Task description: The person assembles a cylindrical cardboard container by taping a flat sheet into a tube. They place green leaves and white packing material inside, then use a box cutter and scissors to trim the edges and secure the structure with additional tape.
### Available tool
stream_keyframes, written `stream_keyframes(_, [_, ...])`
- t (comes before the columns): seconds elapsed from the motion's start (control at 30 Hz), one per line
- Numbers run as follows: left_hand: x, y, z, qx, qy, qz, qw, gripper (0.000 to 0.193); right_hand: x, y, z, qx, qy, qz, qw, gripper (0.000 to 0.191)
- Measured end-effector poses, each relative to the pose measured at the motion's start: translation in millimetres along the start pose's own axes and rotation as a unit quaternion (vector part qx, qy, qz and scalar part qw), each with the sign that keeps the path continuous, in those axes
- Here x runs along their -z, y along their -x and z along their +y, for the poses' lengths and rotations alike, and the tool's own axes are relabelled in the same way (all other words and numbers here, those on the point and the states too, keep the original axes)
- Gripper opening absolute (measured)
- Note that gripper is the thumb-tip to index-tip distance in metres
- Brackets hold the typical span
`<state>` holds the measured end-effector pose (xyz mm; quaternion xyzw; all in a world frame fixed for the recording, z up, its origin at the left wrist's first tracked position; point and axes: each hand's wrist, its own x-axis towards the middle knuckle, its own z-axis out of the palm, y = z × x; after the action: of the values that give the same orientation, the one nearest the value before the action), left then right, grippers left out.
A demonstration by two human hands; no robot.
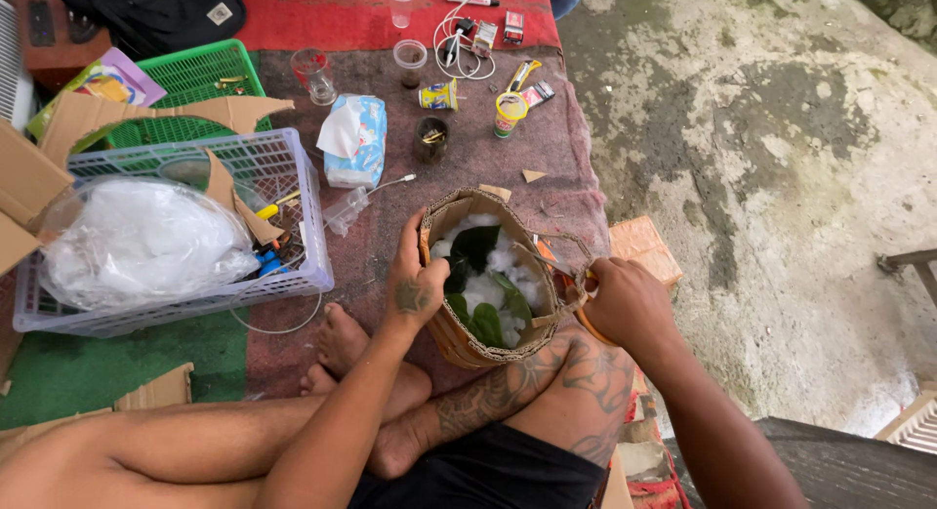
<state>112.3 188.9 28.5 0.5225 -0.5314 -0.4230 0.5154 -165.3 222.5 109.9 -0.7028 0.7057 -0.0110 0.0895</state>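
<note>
The left hand [415, 285] curls over the near-left rim of a cardboard basket [459, 338], thumb outside and fingers hooked inside, clamping the wall, while the right hand [625, 299] closes around orange-handled scissors [578, 292] whose blades reach the basket's right rim. The basket is a round, brown, rough-edged tub stuffed with white cotton wool [483, 289] and dark green leaves [475, 247], resting against the person's crossed legs on a reddish-brown blanket [390, 236]. To the left stand a lilac plastic crate [293, 265] and a green one [210, 75].

Lavender basket [293, 275] with plastic bag [146, 241]; green basket [200, 75]; tissue pack [356, 138]; plastic cups [410, 55]
</note>
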Motion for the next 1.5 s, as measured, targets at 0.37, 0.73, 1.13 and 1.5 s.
stream_keyframes(0.37, [-4.4, 1.0, 14.8, -0.012, -0.077, -0.019, 0.997, 0.078, -15.0, -38.0, 0.2, 0.037, -0.031, 0.010, 0.999, 0.019])
stream_keyframes(0.73, [-6.4, -2.1, 21.7, -0.024, -0.114, -0.049, 0.992, 0.079, -20.0, -54.7, 7.5, 0.080, 0.031, 0.046, 0.995, 0.017])
stream_keyframes(1.13, [-7.4, -0.8, 16.8, -0.042, -0.111, -0.041, 0.992, 0.079, -18.0, -68.6, 16.5, 0.121, 0.033, 0.079, 0.989, 0.017])
stream_keyframes(1.5, [-9.5, 5.5, 23.7, -0.049, -0.116, -0.053, 0.991, 0.080, -11.9, -74.5, 2.7, 0.128, -0.006, 0.061, 0.990, 0.015])
